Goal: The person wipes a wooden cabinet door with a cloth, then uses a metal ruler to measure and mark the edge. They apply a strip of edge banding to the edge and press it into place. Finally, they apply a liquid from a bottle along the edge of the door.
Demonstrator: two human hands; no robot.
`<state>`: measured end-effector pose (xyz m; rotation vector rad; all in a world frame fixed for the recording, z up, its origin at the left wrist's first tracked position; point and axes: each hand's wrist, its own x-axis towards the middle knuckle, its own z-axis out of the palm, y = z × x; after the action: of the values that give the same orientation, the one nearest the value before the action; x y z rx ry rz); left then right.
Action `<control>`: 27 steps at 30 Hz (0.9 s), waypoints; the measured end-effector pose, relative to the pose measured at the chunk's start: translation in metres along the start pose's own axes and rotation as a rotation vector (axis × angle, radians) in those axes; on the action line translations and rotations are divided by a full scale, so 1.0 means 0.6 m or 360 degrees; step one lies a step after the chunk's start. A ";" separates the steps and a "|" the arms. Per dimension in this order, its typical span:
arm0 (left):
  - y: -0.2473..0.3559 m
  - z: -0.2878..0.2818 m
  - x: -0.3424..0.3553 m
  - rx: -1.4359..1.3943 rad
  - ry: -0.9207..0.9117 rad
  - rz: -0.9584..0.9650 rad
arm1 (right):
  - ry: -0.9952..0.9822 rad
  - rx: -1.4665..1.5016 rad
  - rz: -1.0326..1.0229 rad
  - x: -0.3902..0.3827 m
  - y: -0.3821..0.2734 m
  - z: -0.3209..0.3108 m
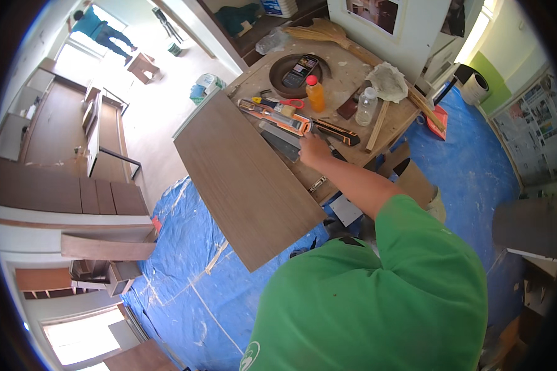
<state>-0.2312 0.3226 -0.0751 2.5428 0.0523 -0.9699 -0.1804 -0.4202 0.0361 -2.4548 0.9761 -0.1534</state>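
My right hand [315, 152] reaches across a cluttered wooden worktable [346, 62], its fingers curled down among the tools. What they grip, if anything, is hidden. By the fingertips lies a flat grey-bladed tool [281, 141]. Just beyond it is a long orange-and-grey tool [284, 119]. A black-and-orange utility knife [337, 131] rests above the wrist. A large brown wood-grain board [247, 179] lies along the table's left side and extends past its near edge. My left hand is out of sight.
Farther back stand an orange-filled bottle [315, 96], a clear bottle [366, 106] and a round brown dish [278, 73] with a phone [300, 71]. Blue sheeting [185, 278] covers the floor. Another person [99, 29] works far left beside a wooden stool [143, 67].
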 end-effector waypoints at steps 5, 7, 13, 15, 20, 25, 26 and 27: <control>0.028 -0.034 0.005 0.0068 -0.0015 -0.0017 | -0.0084 0.0056 0.0015 -0.006 -0.005 -0.011; 0.038 -0.042 0.011 0.0086 -0.0022 -0.0009 | -0.0050 0.0124 0.0002 -0.009 0.006 -0.011; 0.067 -0.056 0.037 0.0123 -0.0058 0.0016 | 0.0516 0.0428 -0.0049 -0.045 0.083 -0.034; 0.066 -0.065 0.034 0.0110 -0.0026 -0.0011 | 0.0670 0.0648 0.0368 -0.088 0.099 -0.076; 0.122 -0.053 0.063 0.0086 -0.0035 -0.0024 | 0.0915 0.0663 0.1006 -0.125 0.346 -0.124; 0.142 -0.030 0.065 0.0033 -0.0018 -0.0066 | 0.0605 0.0584 0.1184 -0.086 0.324 -0.176; 0.147 -0.026 0.068 0.0027 -0.0015 -0.0064 | 0.0570 0.0564 0.1191 -0.083 0.318 -0.180; 0.150 -0.025 0.069 0.0019 -0.0014 -0.0069 | 0.0535 0.0544 0.1198 -0.080 0.312 -0.184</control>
<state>-0.1744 0.2416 -0.0587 2.5579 0.1000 -1.0007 -0.3617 -0.5490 0.0461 -1.6497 1.7784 -0.4357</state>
